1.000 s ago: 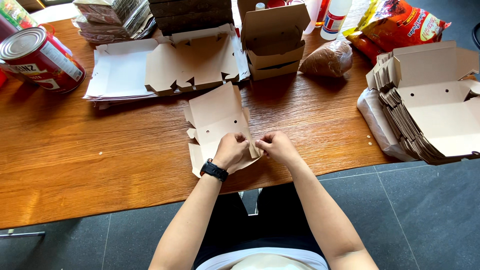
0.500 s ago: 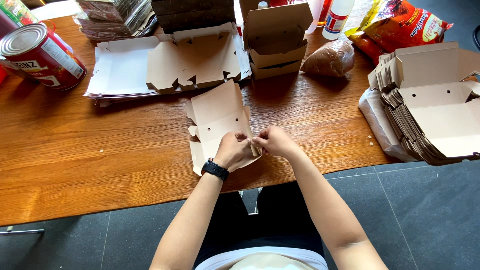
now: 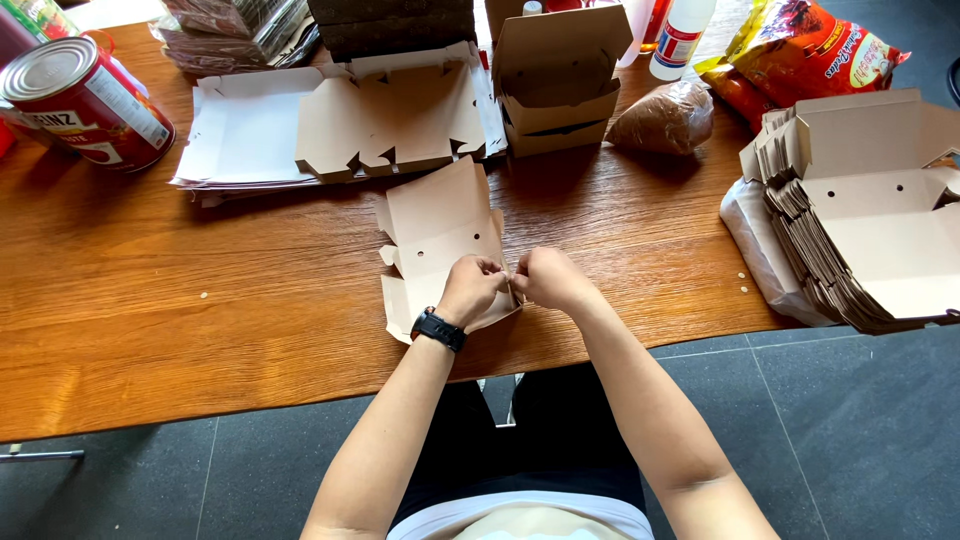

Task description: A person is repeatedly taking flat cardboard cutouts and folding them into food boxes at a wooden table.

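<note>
From the head camera, a flat brown cardboard box blank (image 3: 437, 235) is lying near the front edge of the wooden table (image 3: 200, 320), and both hands are pinching its near right flap: the left hand (image 3: 470, 290) and right hand (image 3: 545, 280) are closed on the card, fingertips almost touching. The thin flap is looking liable to crease or tear if the pinching is uneven, and the blank could be sliding off that edge.

Only 1 view is given: head-mounted, looking steeply down and forward over the wooden table (image 3: 150, 330). Both forearms are seen close, the table's far edge is cropped, grey floor (image 3: 850, 440) is seen below.
</note>
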